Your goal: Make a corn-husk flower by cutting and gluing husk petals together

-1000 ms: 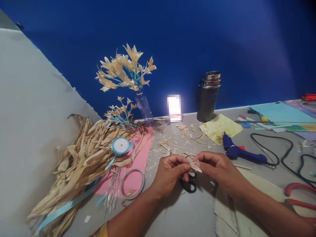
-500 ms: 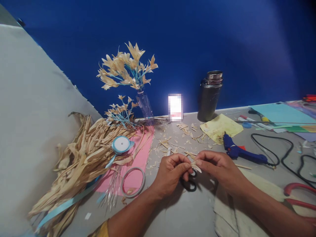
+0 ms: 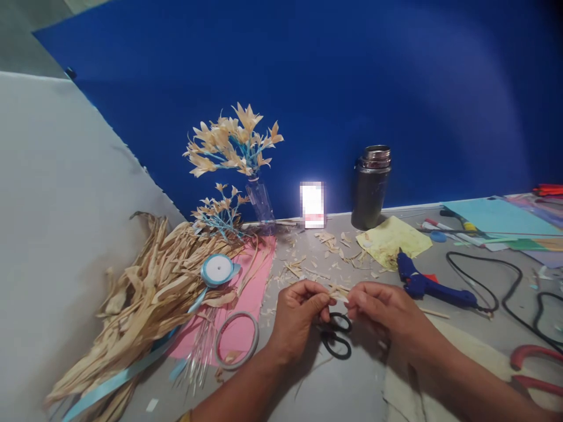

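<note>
Head view: L hand [image 3: 301,310] is pinching pale husk bit [image 3: 338,296], fingertips closed, above scissors [image 3: 336,334]; R hand [image 3: 382,305] is now sitting nearer its tip, can't tell if pinching; handwork's prob. continuing.

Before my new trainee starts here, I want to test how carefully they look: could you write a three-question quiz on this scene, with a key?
1. What does the left hand pinch?
2. True or false: the blue glue gun lies to the right of the black scissors handles.
3. What does the clear bottle hold? A) pencils; B) pale flowers; C) paintbrushes.

Key: 1. A pale leaf-like piece; 2. True; 3. B.
</note>
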`<action>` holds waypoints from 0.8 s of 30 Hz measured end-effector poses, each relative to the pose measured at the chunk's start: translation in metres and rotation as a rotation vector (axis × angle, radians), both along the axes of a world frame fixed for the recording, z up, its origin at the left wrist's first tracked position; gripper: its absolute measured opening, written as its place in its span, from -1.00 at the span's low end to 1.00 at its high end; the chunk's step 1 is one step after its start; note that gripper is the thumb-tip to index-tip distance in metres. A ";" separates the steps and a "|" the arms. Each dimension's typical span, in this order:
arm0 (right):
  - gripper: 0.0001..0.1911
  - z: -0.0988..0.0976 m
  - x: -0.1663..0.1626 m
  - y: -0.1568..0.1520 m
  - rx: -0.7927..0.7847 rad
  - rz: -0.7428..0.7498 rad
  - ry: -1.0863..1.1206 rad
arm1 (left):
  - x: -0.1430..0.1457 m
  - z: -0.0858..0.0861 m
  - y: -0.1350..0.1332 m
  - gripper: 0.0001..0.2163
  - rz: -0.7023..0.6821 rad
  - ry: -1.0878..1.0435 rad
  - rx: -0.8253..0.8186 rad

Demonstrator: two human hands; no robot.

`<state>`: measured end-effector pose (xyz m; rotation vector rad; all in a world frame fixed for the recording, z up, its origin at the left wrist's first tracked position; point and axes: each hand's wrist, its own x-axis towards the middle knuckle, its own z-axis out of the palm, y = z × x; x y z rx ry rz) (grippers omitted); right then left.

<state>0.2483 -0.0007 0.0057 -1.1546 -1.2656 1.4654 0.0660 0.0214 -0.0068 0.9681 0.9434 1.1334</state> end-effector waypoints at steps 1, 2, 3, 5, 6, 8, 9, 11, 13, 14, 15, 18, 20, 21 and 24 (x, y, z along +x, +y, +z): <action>-0.48 -0.001 0.000 -0.001 0.012 0.008 -0.021 | 0.000 0.000 0.000 -0.85 -0.002 0.003 0.005; -0.49 -0.001 -0.001 -0.002 0.027 0.006 -0.045 | -0.001 -0.001 0.000 -0.86 -0.010 0.000 0.007; -0.51 -0.002 -0.001 -0.003 0.047 0.002 -0.074 | -0.001 -0.002 0.000 -0.86 -0.021 -0.006 0.007; -0.56 -0.002 -0.002 -0.004 0.098 -0.014 -0.150 | -0.002 -0.004 0.000 -0.86 -0.040 -0.021 0.005; -0.59 -0.003 -0.002 -0.004 0.123 -0.023 -0.193 | -0.002 -0.005 0.000 -0.85 -0.046 -0.028 0.002; -0.63 -0.002 -0.003 -0.005 0.165 -0.043 -0.275 | -0.002 -0.007 -0.001 -0.83 -0.055 -0.048 -0.014; -0.65 -0.002 -0.004 -0.005 0.180 -0.049 -0.306 | -0.002 -0.007 0.000 -0.82 -0.059 -0.061 -0.026; -0.66 -0.001 -0.005 -0.006 0.200 -0.057 -0.347 | -0.002 -0.007 0.000 -0.81 -0.068 -0.080 -0.053; -0.65 0.001 -0.005 -0.007 0.216 -0.057 -0.370 | -0.001 -0.009 0.000 -0.79 -0.079 -0.092 -0.074; -0.64 0.001 -0.005 -0.008 0.221 -0.056 -0.378 | 0.000 -0.010 0.000 -0.78 -0.086 -0.100 -0.086; -0.64 0.001 -0.005 -0.008 0.225 -0.059 -0.385 | 0.000 -0.011 -0.001 -0.77 -0.093 -0.112 -0.097; -0.65 0.001 -0.005 -0.007 0.239 -0.080 -0.413 | 0.001 -0.013 -0.002 -0.74 -0.125 -0.147 -0.129; -0.67 0.000 -0.005 -0.006 0.248 -0.100 -0.428 | 0.002 -0.014 -0.003 -0.73 -0.165 -0.168 -0.147; -0.68 0.000 -0.005 -0.006 0.245 -0.109 -0.427 | 0.003 -0.013 -0.004 -0.73 -0.183 -0.184 -0.159; -0.69 0.000 -0.007 -0.005 0.209 -0.136 -0.385 | 0.005 -0.009 -0.007 -0.72 -0.211 -0.257 -0.201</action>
